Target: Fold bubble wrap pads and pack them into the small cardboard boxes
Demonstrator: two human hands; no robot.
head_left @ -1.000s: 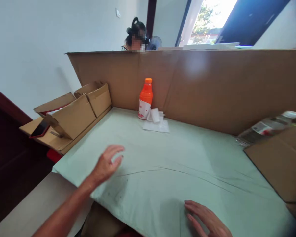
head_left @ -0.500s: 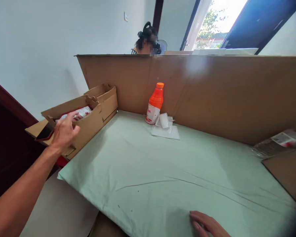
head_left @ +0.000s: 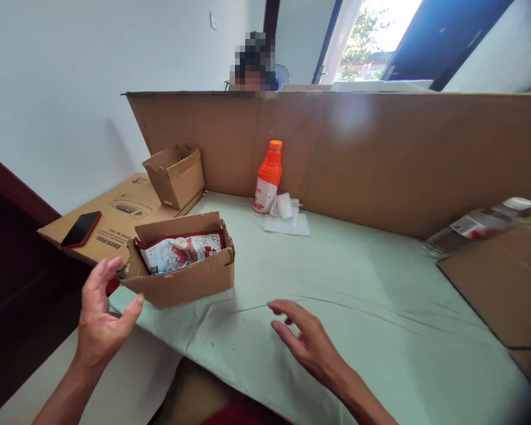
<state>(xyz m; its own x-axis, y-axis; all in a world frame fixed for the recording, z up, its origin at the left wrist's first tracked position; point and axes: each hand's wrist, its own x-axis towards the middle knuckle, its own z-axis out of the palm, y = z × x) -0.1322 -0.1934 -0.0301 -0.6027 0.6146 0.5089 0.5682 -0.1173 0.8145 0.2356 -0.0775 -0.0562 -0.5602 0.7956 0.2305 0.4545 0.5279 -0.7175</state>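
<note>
Left hand wide, thumb and fingers spread well apart and empty, just beside the left end of an open cardboard box; cannot tell whether touching it. Right hand also empty, moderately wide, fingers bent and thumb apart from them, above the near part of the bench and well apart from the box. Beyond the left hand and toward the gap between both hands, the box itself, upright on the cloth-covered bench, with a red-and-white packet lying inside, printed side showing. Farther out past the left hand, a flat printed carton, with a dark, red-edged phone lying on it and a smaller open box at its far end. Straight ahead of the right hand, near the tall cardboard wall, an orange bottle standing upright with a white label, and just to its right some white wrapping. Far to the right of the right hand, a clear bottle with a white cap, tilted, partly behind a brown cardboard piece. Farthest from the hands, above the wall, a person's blurred head beside a fan.
</note>
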